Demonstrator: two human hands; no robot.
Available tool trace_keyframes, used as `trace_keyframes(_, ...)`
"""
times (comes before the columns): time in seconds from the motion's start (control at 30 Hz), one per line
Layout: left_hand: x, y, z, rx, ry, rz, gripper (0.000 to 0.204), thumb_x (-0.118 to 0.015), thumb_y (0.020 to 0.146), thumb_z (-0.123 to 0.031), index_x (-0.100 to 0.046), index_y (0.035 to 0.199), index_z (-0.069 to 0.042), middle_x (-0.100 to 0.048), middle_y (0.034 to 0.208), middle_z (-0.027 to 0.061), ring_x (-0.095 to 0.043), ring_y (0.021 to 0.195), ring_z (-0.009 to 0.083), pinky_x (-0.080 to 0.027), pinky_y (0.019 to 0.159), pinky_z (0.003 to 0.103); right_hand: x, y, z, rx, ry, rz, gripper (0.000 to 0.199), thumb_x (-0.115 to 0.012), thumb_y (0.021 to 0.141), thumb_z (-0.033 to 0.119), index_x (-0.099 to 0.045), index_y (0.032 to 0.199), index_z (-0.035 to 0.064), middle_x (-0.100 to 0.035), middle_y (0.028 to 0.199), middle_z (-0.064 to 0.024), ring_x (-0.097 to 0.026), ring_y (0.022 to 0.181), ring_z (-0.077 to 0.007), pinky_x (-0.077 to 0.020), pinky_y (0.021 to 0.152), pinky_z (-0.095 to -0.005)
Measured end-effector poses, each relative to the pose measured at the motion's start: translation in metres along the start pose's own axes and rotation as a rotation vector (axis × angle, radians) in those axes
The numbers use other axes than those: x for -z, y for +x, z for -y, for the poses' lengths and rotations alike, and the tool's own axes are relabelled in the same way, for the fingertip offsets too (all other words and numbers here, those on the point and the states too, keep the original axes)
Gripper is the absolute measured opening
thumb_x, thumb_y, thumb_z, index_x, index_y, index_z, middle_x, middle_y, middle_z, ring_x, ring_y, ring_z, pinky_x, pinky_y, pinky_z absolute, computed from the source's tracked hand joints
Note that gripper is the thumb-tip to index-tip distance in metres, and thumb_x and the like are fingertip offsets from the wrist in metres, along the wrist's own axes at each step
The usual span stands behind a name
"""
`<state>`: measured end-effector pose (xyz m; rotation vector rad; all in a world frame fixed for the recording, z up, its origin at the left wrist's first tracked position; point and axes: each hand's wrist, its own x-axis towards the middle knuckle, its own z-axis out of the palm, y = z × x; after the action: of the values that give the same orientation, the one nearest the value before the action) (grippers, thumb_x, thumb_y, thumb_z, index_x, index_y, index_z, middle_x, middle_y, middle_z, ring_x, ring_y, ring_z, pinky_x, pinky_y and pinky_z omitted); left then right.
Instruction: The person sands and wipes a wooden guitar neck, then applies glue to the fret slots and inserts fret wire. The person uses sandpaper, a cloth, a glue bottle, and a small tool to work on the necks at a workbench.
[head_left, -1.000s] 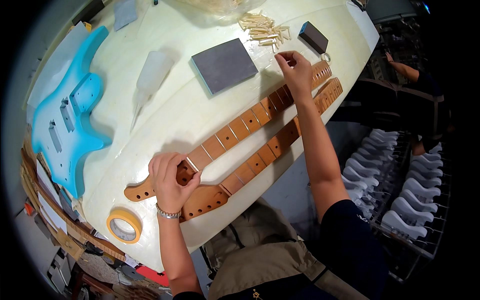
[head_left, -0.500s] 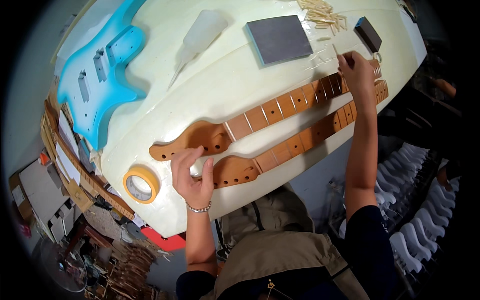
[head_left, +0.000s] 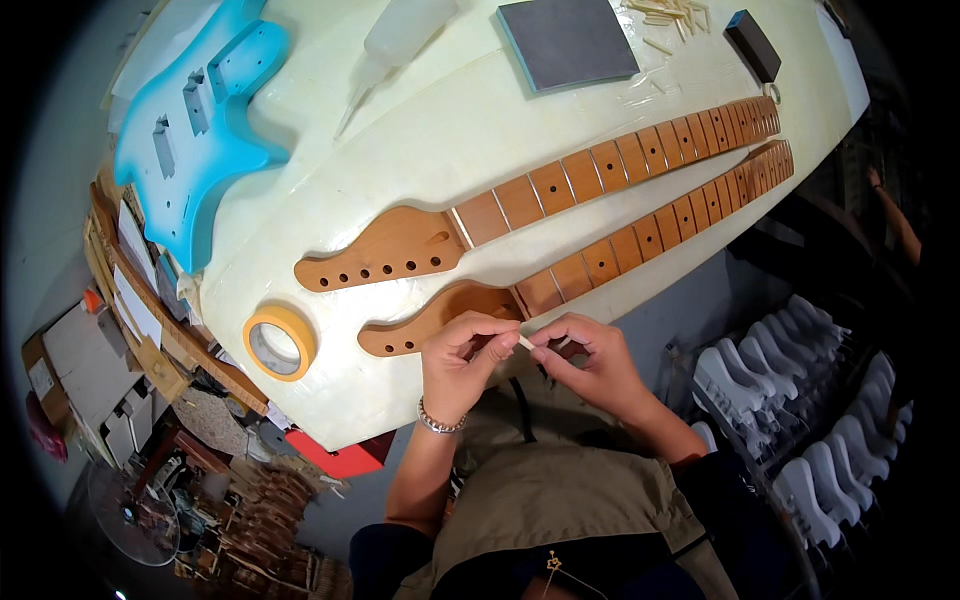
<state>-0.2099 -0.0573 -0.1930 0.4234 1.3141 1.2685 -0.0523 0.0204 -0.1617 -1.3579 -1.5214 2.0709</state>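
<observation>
Close to my body, my left hand [head_left: 463, 362] and my right hand [head_left: 592, 368] meet with fingers pinched. A thin cream strip [head_left: 526, 343] shows between their fingertips, mostly covered by them. The nearer guitar neck [head_left: 640, 240] lies just beyond, its headstock partly behind my left hand. Parallel to it lies the farther guitar neck [head_left: 585, 178], a brown wooden one with metal frets and a row of holes along its headstock.
On the pale table are a blue guitar body [head_left: 215, 120], a squeeze bottle [head_left: 400, 35], a dark flat block [head_left: 568, 45], loose cream strips [head_left: 672, 14], a small dark block [head_left: 752, 47] and yellow tape [head_left: 280, 343]. White guitar-neck shapes [head_left: 810, 480] stand racked at lower right.
My right hand has come back from the far end of the necks to my left hand, bringing the cream strip. My left hand has moved right and closed its fingers.
</observation>
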Motion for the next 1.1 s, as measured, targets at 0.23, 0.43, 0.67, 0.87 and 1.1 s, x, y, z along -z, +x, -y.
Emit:
trace_keyframes(0.23, -0.003, 0.003, 0.004, -0.091, 0.091, -0.041, 0.016, -0.063, 0.082, 0.001, -0.064, 0.097, 0.003, -0.061, 0.086, 0.0077, -0.058, 0.068, 0.0095, -0.047, 0.059, 0.020, -0.002, -0.004, -0.009, 0.055, 0.007, -0.091, 0.013, -0.066, 0.079, 0.003, -0.064, 0.091, 0.0015, -0.060, 0.079, -0.0048, -0.060, 0.070, -0.0097, -0.0501, 0.062, -0.0224)
trace_keyframes(0.43, 0.012, 0.032, -0.005, -0.687, 1.238, -0.345, 0.034, -0.062, 0.078, -0.004, -0.061, 0.112, -0.004, -0.059, 0.102, 0.0065, -0.050, 0.089, 0.0225, -0.038, 0.081, 0.035, -0.002, -0.002, -0.014, 0.120, -0.051, -0.223, 0.013, -0.066, 0.077, 0.002, -0.065, 0.091, 0.0014, -0.059, 0.078, -0.0037, -0.058, 0.068, -0.0081, -0.0478, 0.060, -0.0206)
trace_keyframes(0.67, 0.014, 0.042, -0.003, -0.736, 1.690, -0.362, 0.041, -0.061, 0.075, -0.023, -0.060, 0.115, -0.010, -0.055, 0.113, -0.0033, -0.046, 0.104, 0.0152, -0.020, 0.096, 0.041, 0.000, 0.001, -0.015, 0.145, -0.061, -0.272, 0.013, -0.066, 0.077, 0.002, -0.065, 0.090, 0.0024, -0.059, 0.077, -0.0028, -0.058, 0.068, -0.0075, -0.0462, 0.061, -0.0198)
trace_keyframes(0.87, 0.000, 0.037, -0.007, -0.733, 2.139, -0.386, 0.040, -0.054, 0.077, -0.019, -0.060, 0.114, -0.006, -0.056, 0.108, -0.0011, -0.048, 0.105, 0.0119, -0.017, 0.100, 0.042, 0.004, 0.002, -0.013, 0.139, -0.060, -0.285, 0.013, -0.066, 0.077, 0.000, -0.064, 0.090, 0.0019, -0.059, 0.077, -0.0028, -0.057, 0.068, -0.0076, -0.0461, 0.061, -0.0198)
trace_keyframes(1.1, -0.015, 0.025, -0.017, -0.676, 2.556, -0.246, 0.044, -0.047, 0.076, -0.017, -0.058, 0.116, -0.005, -0.053, 0.112, 0.0010, -0.045, 0.111, 0.0123, -0.010, 0.104, 0.042, 0.006, 0.001, -0.013, 0.137, -0.028, -0.287, 0.014, -0.065, 0.077, -0.002, -0.064, 0.090, -0.0002, -0.057, 0.079, -0.0039, -0.058, 0.070, -0.0081, -0.0475, 0.063, -0.0205)
